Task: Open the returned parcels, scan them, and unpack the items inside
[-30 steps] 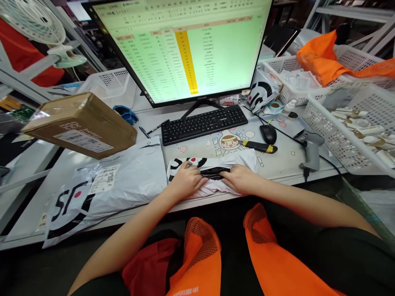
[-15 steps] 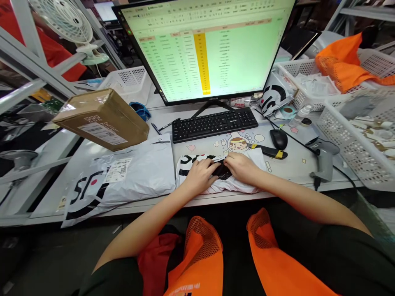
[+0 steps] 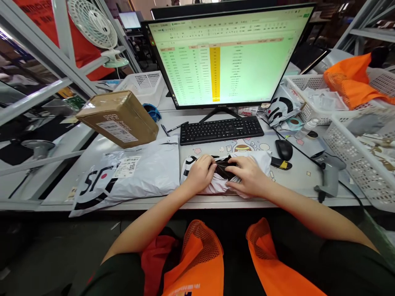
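Note:
In the head view a white plastic mailing bag [image 3: 264,159] with black print lies crosswise at the desk's front edge. A dark brown or black opening [image 3: 222,169] shows in its middle, with crumpled plastic around it. My left hand [image 3: 200,174] is closed on the bag left of the opening, thumb and fingers pinched together at its edge. On the other side, my right hand [image 3: 249,174] has bent fingers gripping the bag's gathered plastic. What lies inside the bag cannot be made out. The yellow-and-black box cutter [image 3: 281,163] rests just beyond its right end.
A larger white mailing bag [image 3: 154,168] with a label lies to the left, a cardboard box [image 3: 120,119] behind it. Keyboard [image 3: 222,130], monitor [image 3: 225,70] and mouse [image 3: 284,149] stand beyond my hands. At right are a grey scanner [image 3: 331,174] with its cable and white baskets [image 3: 354,160].
My hands have moved a little apart, and the dark opening between them is wider. My right hand's fingers have spread down over the bag. The whole view has shifted slightly.

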A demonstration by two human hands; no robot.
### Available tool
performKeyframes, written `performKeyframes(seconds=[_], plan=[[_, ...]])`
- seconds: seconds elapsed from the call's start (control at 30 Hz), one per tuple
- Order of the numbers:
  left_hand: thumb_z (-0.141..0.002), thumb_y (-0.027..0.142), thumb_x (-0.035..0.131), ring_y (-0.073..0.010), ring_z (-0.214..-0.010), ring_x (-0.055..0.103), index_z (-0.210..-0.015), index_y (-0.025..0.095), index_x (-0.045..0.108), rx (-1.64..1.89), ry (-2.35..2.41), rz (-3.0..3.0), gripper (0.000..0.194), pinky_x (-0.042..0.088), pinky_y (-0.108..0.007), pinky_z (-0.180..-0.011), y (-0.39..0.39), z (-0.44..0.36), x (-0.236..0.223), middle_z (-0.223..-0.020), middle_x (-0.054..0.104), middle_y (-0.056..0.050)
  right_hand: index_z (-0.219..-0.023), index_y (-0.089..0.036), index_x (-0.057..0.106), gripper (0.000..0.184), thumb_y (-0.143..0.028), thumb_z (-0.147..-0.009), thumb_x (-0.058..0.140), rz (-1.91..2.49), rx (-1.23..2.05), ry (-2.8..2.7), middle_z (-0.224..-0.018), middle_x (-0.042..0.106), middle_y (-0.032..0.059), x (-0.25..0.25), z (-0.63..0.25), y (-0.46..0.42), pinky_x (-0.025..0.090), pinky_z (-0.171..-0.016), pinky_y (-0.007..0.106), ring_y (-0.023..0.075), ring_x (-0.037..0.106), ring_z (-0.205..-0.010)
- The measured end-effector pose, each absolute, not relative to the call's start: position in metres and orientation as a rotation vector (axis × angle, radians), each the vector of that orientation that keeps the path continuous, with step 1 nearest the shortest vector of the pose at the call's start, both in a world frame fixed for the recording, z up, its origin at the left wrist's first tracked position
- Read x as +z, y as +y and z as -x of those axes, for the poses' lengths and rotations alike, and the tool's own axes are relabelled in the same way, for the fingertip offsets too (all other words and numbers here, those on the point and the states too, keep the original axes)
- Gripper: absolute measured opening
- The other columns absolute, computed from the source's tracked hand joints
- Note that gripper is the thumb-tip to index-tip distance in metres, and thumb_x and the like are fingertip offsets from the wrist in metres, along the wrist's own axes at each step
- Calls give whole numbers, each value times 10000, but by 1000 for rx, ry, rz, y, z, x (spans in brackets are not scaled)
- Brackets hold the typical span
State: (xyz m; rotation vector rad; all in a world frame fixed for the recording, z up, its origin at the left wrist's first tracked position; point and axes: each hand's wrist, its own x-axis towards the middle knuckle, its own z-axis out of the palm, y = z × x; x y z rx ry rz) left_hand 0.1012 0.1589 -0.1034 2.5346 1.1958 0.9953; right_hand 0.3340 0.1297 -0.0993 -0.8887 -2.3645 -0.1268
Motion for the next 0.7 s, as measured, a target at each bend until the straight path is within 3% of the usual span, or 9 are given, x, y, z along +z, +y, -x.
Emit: performKeyframes(seconds=[0.1,0.23,0.4,0.57,0.7], plan=[[-1004,249,436,-215,-833,573,-881,204,533,993,1171,-2473,163,462,-350,-789,156,-105,-101,-880,621,-57,-1261,-158,653,322,-313,-980,634,994,-296,-2374,-1192,640,163,-103,-324,126,407,-887,437,312,558,-1081],[-999,237,455,-194,-777,598,-873,198,559,943,1147,-2386,168,463,-311,-726,152,-111,-102,-844,644,-44,-1102,-163,717,244,-123,-992,504,944,-269,-2366,-936,661,91,-110,-318,137,362,-829,385,239,549,-900],[-1014,235,509,-176,-772,654,-929,192,624,648,1031,-2579,149,465,-283,-715,140,-107,-103,-863,710,-33,-910,-182,715,208,-107,-943,525,781,73,-2606,-825,653,37,-102,-332,137,314,-782,355,186,547,-814],[-967,438,661,-171,-622,618,-952,204,680,429,406,-3057,236,395,-323,-577,117,-98,-106,-687,675,2,-910,-248,721,247,-108,-832,533,702,559,-2749,-841,678,-2,-89,-337,104,301,-862,360,164,573,-850],[-977,256,622,-168,-553,529,-816,197,660,323,-27,-3252,176,325,-375,-504,92,-97,-95,-586,584,17,-733,-229,632,136,-131,-735,538,615,728,-2881,-749,652,-28,-88,-329,78,301,-889,371,152,553,-790]])
